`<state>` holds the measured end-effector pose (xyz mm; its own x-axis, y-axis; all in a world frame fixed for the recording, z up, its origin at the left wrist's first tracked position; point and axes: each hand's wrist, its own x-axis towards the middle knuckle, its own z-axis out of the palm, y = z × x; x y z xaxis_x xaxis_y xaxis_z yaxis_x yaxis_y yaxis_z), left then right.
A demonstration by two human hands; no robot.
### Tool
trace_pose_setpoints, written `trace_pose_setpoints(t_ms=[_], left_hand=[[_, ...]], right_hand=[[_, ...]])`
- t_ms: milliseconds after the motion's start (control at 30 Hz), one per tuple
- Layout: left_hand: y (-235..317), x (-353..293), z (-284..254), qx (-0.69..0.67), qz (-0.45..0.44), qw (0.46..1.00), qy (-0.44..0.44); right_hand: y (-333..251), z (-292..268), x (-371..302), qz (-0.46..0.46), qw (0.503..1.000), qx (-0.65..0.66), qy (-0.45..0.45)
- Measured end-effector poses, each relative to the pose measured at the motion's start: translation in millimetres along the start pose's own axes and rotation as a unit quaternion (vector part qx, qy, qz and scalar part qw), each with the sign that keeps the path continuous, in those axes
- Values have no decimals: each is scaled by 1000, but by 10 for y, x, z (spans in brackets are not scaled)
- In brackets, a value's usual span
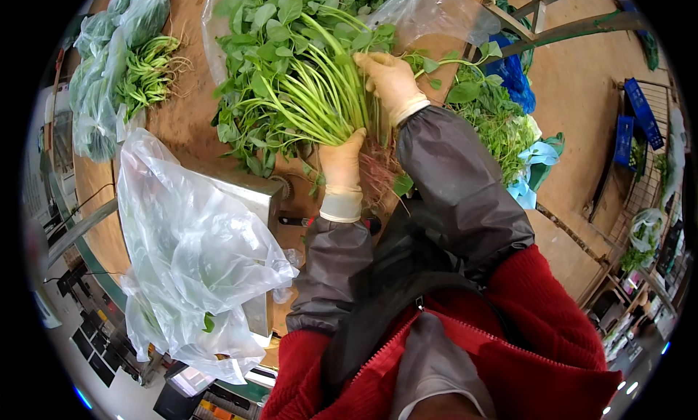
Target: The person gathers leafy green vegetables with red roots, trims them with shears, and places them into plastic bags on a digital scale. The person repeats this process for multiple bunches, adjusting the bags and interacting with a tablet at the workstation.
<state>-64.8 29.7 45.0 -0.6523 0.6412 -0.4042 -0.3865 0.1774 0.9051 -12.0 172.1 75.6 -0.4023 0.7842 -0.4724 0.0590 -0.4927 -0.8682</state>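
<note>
A thick bunch of leafy greens (pixel 313 85), with long pale green stems, lies over the wooden table in front of me. My left hand (pixel 340 162), in a cream glove, is closed around the lower stems of the bunch. Reddish roots (pixel 378 173) hang between my hands. My right hand (pixel 392 82), gloved the same way, has its fingers bent at the right side of the bunch, pinching thin stems; the fingertips are partly hidden. Under the far leaves lies a clear plastic sheet or bag (pixel 436 13).
Left of my hands, a large clear plastic bag (pixel 196 231) drapes over a metal box (pixel 258 304). Bagged greens (pixel 102 78) and a loose rooted bunch (pixel 149 71) lie at the far left. Loose greens (pixel 494 129) pile up on the right. Blue crates (pixel 643 114) stand farther right.
</note>
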Motion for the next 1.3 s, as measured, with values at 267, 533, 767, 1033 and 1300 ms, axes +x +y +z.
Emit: trace_pose_setpoints(t_ms=[267,533,767,1033,1300], left_hand=[[-38,-32,36,1,-5,1000,27],[-10,-99,172,13,45,999,1],[-64,-25,73,45,43,997,-39],[397,-433,-253,-252,-40,959,-119],[391,-416,-292,-309,-155,929,-133]], right_hand=[[-609,-1799,-817,-41,986,-148,63],[356,-802,-751,37,967,-249,28],[533,14,-864,-237,934,-268,1],[-22,130,-1180,-307,933,-132,-135],[-177,149,-1049,-312,930,-193,-6]])
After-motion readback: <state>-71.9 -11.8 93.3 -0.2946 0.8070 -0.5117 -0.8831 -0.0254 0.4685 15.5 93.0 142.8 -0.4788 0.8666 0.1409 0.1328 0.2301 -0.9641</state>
